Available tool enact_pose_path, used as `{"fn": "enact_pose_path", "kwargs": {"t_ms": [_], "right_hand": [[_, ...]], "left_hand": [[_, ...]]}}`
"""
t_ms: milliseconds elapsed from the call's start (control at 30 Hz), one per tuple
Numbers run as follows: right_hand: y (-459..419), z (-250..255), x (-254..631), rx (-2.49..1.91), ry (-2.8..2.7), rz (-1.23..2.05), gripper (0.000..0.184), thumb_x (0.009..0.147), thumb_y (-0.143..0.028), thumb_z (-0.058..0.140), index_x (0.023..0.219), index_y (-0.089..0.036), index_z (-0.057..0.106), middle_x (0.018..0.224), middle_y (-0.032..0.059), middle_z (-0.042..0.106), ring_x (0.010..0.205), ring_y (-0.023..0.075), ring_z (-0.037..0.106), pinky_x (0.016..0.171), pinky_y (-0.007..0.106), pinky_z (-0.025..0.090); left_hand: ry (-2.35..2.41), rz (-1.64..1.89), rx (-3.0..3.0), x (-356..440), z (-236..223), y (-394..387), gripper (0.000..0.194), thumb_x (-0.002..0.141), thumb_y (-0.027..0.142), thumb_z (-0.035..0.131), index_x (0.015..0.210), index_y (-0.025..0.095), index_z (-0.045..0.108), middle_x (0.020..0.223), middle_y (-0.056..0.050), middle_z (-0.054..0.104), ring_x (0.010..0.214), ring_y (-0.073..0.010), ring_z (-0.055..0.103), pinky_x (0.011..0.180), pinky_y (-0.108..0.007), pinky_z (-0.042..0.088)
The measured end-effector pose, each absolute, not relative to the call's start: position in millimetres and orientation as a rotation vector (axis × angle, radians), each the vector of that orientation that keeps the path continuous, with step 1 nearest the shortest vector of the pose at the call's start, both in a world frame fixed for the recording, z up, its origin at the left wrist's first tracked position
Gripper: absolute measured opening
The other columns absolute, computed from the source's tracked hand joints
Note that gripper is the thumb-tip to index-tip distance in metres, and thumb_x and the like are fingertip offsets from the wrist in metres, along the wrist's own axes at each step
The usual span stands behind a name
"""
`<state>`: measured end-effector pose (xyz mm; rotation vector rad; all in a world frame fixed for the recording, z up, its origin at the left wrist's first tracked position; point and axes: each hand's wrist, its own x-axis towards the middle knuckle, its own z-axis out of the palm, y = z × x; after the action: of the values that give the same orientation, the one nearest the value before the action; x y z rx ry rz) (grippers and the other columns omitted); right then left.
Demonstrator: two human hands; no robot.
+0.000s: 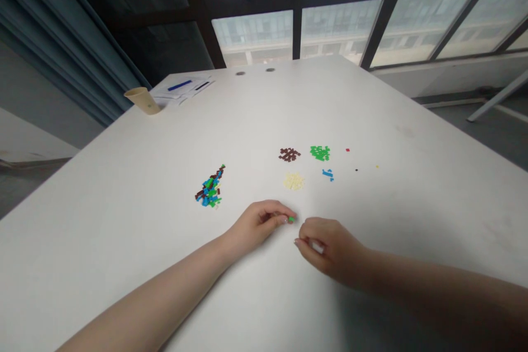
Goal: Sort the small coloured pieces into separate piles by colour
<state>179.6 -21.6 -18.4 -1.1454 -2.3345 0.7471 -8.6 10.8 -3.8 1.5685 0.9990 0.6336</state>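
Between the thumb and fingertips of my left hand (262, 224) is a small green building brick (291, 219), held just over the white table. Close by on its right, my right hand (332, 245) has its fingers curled in, with thumb and forefinger near each other; whatever they may hold is too small or hidden. Beyond the hands lie sorted piles: brown bricks (289, 154), green bricks (320, 153), cream bricks (294, 181) and a few blue bricks (328, 175). A mixed heap of brown, blue and green bricks (209, 190) spreads out left of my left hand.
Single tiny pieces lie to the right: a red one (347, 149), a black one (357, 170) and a yellow one (377, 166). Toward the far left edge of the white table (247, 115) stand a paper cup (143, 100) and papers (165, 91) with a blue pen (180, 85).
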Motion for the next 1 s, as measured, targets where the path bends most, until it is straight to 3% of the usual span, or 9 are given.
{"fn": "enact_pose_path", "kwargs": {"t_ms": [267, 433, 1000], "right_hand": [[-17.9, -17.9, 181.1, -1.222, -2.129, 0.773, 0.017, 0.075, -0.019, 0.049, 0.059, -0.018, 0.043, 0.055, -0.0045, 0.038, 0.053, 0.0081, 0.036, 0.052, 0.022, 0.027], [-16.7, -16.7, 181.8, -1.226, -2.019, 0.759, 0.004, 0.074, -0.017, 0.051, 0.071, -0.018, 0.053, 0.058, -0.0042, 0.043, 0.053, 0.0082, 0.039, 0.051, 0.021, 0.029], [-16.0, -26.4, 181.3, -1.13, -2.021, 0.749, 0.014, 0.076, -0.023, 0.054, 0.086, -0.02, 0.064, 0.056, -0.0042, 0.044, 0.049, 0.0076, 0.038, 0.049, 0.02, 0.031]], "left_hand": [[1.004, 0.687, 1.501, -7.3, -4.7, 9.2, 0.015, 0.077, 0.025, 0.056, 0.084, 0.013, 0.061, 0.082, -0.005, 0.066, 0.073, -0.0119, 0.058, 0.068, -0.023, 0.045], [1.005, 0.697, 1.545, -7.1, -4.3, 9.0, 0.016, 0.077, 0.027, 0.056, 0.081, 0.013, 0.063, 0.079, -0.005, 0.065, 0.073, -0.0127, 0.057, 0.068, -0.024, 0.044], [0.95, 0.671, 1.651, -9.0, -11.0, 7.7, 0.014, 0.08, 0.028, 0.052, 0.08, 0.014, 0.055, 0.072, -0.002, 0.058, 0.068, -0.0103, 0.051, 0.063, -0.021, 0.039]]}}
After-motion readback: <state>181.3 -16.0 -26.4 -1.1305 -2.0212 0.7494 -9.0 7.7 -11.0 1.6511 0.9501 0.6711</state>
